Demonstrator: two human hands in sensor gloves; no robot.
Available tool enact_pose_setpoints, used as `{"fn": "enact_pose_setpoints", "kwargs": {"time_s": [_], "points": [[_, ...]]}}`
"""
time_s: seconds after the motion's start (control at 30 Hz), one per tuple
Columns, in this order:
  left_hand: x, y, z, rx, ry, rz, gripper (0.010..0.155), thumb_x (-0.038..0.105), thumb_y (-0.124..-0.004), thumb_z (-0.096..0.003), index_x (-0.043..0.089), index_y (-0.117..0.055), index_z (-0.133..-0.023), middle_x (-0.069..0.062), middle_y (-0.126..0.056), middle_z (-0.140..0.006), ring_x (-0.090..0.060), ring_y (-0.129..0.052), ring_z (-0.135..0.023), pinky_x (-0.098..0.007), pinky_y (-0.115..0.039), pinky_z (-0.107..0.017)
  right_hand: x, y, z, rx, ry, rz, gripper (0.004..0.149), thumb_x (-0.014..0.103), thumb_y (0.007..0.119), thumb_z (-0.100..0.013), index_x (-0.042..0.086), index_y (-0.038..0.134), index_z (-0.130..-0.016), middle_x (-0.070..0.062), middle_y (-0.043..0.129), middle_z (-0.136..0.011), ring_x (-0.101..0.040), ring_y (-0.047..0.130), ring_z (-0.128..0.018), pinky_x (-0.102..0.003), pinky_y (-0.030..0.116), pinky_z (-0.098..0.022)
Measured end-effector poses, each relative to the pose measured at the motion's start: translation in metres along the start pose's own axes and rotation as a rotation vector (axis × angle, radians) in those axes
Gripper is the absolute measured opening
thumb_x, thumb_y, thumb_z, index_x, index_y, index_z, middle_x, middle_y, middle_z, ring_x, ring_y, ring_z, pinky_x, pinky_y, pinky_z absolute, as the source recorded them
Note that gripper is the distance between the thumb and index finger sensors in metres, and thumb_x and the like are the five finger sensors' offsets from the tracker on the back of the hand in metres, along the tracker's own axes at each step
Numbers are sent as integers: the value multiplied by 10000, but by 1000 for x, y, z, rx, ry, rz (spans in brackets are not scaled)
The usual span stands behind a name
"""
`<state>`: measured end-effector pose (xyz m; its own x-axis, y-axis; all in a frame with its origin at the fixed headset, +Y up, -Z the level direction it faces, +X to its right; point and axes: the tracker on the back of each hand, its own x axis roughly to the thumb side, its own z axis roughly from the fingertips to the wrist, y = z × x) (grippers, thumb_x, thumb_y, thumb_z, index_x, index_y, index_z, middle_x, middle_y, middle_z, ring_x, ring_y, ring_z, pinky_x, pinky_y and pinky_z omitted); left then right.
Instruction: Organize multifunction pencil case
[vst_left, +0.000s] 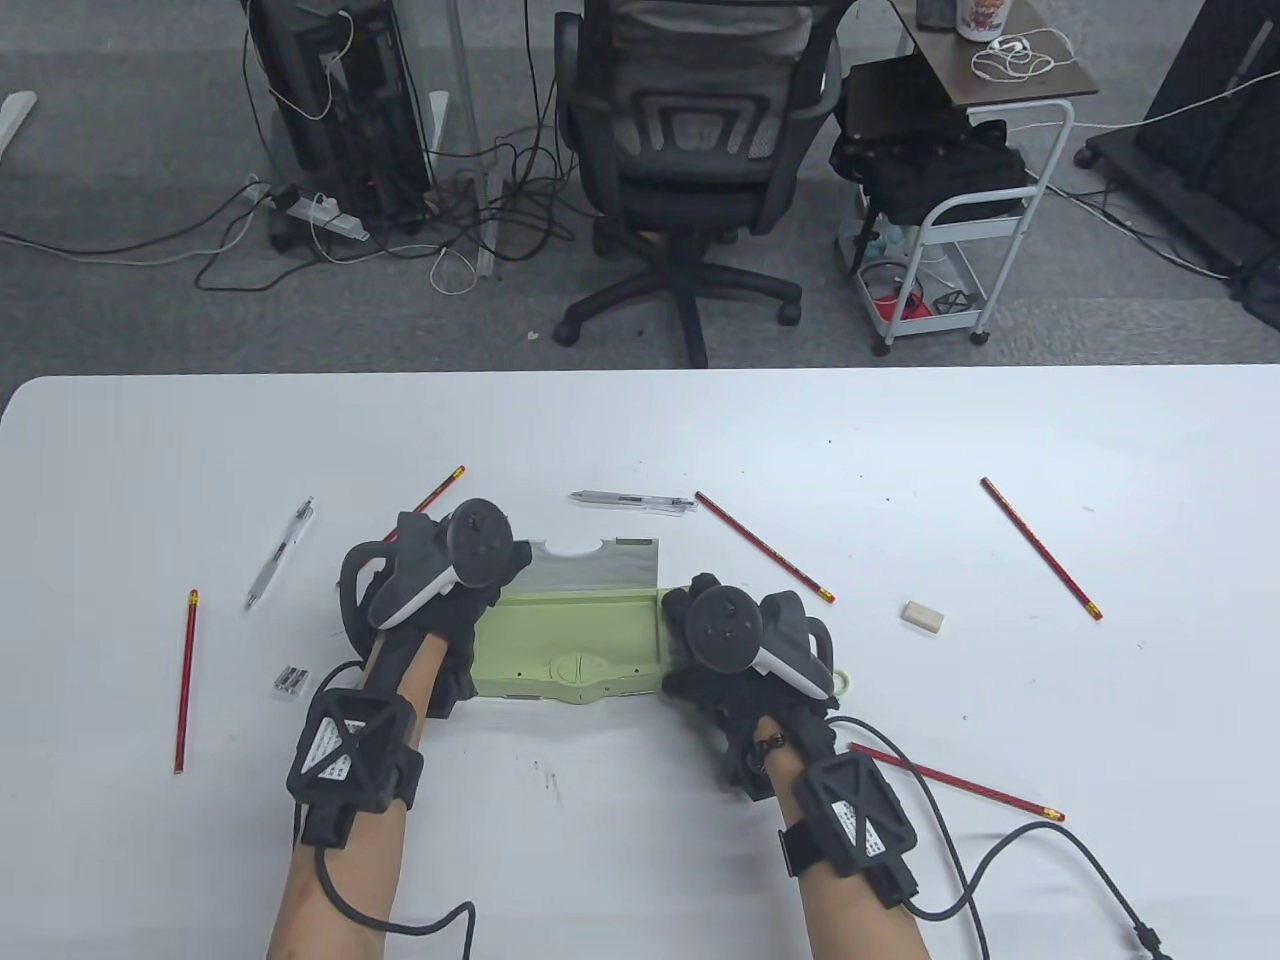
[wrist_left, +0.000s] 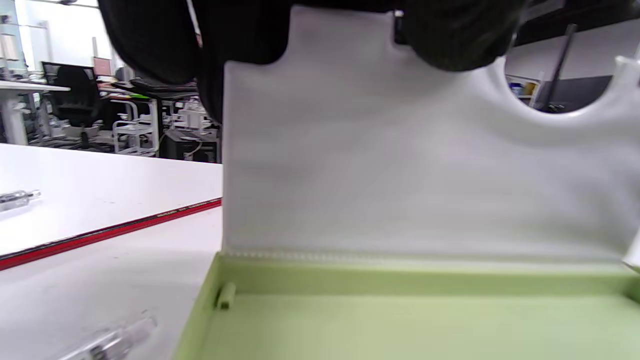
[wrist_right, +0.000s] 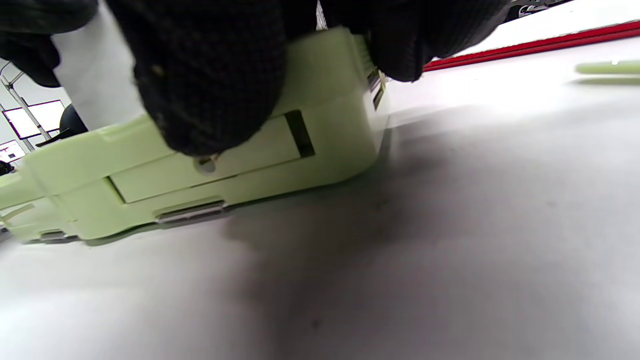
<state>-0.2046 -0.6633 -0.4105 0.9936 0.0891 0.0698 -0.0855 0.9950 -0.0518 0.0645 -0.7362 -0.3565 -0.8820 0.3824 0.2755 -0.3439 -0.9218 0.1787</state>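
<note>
Nearest the table's (vst_left: 640, 860) front edge, the smooth green plastic pencil case (vst_left: 570, 640) lies open at mid-table between both gloved hands: the right hand (vst_left: 745, 650) grips its rounded end, the left hand (vst_left: 440, 590) pinches the frosted translucent lid (vst_left: 590, 565) upright. Around it lie five slim red pencils, a small metal sharpener (vst_left: 290, 681) and a white block eraser (vst_left: 922, 616). Farther back lie two clear pens.

Matt green plastic pencil case (vst_left: 570, 640), frosted translucent lid (vst_left: 590, 570); black knit gloves (wrist_right: 210, 75); smooth white surface (vst_left: 640, 430), scuffed.
</note>
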Motion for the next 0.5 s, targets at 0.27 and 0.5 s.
{"fn": "enact_pose_setpoints", "kwargs": {"time_s": [0.27, 0.5], "points": [[-19, -23, -31, -89, 207, 18, 732, 512, -716, -531, 129, -545, -1131, -147, -781, -1092, -426, -833, -955, -660, -687, -686, -1, 0, 1, -3, -3, -20, 804, 356, 912, -381, 108, 557, -1059, -261, 402, -1090, -505, 671, -949, -564, 640, -690], [-18, -37, -43, -187, 302, -92, 798, 504, -773, -524, 111, -489, -1157, -174, -725, -1133, -460, -776, -1002, -685, -650, -703, -2, -1, 0, 6, -2, -35, 803, 353, 913, -380, 107, 560, -1058, -263, 402, -1089, -504, 668, -950, -564, 638, -690]]}}
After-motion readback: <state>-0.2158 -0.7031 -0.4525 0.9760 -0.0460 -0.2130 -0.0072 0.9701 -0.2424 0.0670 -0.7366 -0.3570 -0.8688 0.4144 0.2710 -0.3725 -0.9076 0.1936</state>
